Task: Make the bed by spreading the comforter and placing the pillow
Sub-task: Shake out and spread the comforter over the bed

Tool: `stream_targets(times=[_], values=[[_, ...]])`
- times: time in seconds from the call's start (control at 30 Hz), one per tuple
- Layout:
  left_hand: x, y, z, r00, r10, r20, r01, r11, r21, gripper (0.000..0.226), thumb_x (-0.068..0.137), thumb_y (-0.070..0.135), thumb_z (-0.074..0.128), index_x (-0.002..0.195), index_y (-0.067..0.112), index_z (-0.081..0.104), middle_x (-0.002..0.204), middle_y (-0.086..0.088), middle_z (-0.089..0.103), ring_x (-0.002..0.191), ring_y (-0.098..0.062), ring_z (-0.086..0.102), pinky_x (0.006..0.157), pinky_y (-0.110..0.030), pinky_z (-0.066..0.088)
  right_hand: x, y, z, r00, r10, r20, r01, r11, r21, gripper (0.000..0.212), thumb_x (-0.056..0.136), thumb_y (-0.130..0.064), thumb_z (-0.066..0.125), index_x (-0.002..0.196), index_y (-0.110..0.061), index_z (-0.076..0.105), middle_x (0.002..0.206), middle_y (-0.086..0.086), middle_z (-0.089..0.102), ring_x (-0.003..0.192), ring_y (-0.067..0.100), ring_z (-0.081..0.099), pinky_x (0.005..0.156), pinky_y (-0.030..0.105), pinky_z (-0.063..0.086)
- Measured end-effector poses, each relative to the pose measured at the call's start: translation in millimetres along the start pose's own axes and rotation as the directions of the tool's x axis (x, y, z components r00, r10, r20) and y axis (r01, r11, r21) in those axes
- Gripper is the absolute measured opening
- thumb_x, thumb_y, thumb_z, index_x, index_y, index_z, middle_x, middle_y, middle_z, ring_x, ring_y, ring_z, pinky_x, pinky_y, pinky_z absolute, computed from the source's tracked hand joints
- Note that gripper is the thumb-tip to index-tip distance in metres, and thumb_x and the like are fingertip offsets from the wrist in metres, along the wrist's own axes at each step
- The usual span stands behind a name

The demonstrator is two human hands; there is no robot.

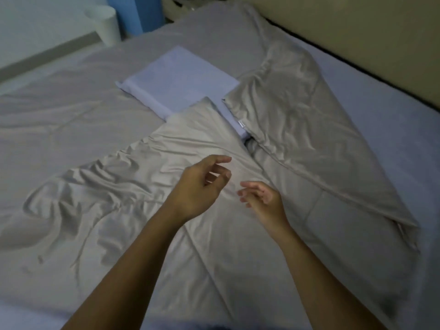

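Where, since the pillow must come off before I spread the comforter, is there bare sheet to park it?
The bare sheet strip on the right, between the comforter's folded edge and the wall, is free. The middle is crowded: the pillow lies partly under comforter folds, and the left hand and right hand hover there, fingers loose.

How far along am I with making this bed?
Done: the comforter is on the bed, though rumpled. In hand: nothing; left hand and right hand hover open. Left: smooth it and place the pillow, partly under its folds.
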State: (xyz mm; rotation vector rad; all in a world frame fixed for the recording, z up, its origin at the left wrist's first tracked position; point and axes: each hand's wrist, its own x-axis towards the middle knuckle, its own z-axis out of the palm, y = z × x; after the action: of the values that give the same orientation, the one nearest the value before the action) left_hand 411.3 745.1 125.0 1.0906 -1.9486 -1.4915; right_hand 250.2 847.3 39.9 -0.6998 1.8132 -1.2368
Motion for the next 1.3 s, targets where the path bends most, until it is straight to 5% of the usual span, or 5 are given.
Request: stream_targets(times=[0.4,0.57,0.8,1.13,1.3], values=[[176,-210,29,1.0,0.01,-0.021,0.001,0.887,0.462,0.087,0.087,0.008,0.066,0.156,0.025,0.016,0.162,-0.01,0.017,0.15,-0.022,0.014,0.115,-0.028,0.025,179,110,18,0.995,-0.092,-0.027,0.065,0.85,-0.523,0.102,0.079,-0.033,0.078,0.159,-0.024,0.014,0.162,0.005,0.028,0.152,0.024,0.019,0.125,0.045,0.01],[180,-211,41,0.998,-0.062,0.007,0.039,0.706,0.708,0.112,0.076,0.025,0.066,0.148,0.052,-0.015,0.116,-0.012,0.056,0.096,-0.037,0.059,0.086,-0.047,0.05,179,115,18,0.982,-0.08,0.172,0.15,0.884,-0.443,0.072,0.077,-0.024,0.078,0.142,-0.029,0.048,0.122,-0.007,0.068,0.11,0.011,0.064,0.097,0.032,0.05],[146,-186,16,0.939,0.305,0.159,-0.273,0.378,0.885,0.046,0.059,0.043,0.084,0.099,0.024,0.069,0.116,-0.015,0.054,0.105,-0.038,0.052,0.089,-0.044,0.047,127,84,4,0.917,-0.268,0.296,0.338,0.916,-0.218,0.027,0.073,-0.01,0.069,0.095,-0.025,0.065,0.097,-0.005,0.057,0.087,0.0,0.06,0.082,0.011,0.045],[40,-151,-47,0.867,0.186,0.463,-0.499,0.341,0.797,0.054,0.065,0.058,0.065,0.107,0.025,0.063,0.092,0.003,0.074,0.084,-0.024,0.071,0.102,-0.037,0.043,15,31,-16,0.911,0.043,0.411,0.137,0.907,-0.398,0.045,0.068,-0.027,0.079,0.11,-0.032,0.064,0.103,-0.013,0.07,0.095,0.008,0.067,0.083,0.031,0.055],[-57,-112,-70,0.894,-0.077,0.442,-0.389,0.358,0.849,0.064,0.072,0.06,0.064,0.128,0.033,0.049,0.121,0.002,0.067,0.109,-0.028,0.065,0.092,-0.04,0.049,-77,61,-12,0.897,0.315,0.311,0.098,0.544,-0.833,0.069,0.072,-0.045,0.078,0.135,-0.027,0.057,0.128,-0.006,0.064,0.112,0.018,0.062,0.1,0.033,0.049]])
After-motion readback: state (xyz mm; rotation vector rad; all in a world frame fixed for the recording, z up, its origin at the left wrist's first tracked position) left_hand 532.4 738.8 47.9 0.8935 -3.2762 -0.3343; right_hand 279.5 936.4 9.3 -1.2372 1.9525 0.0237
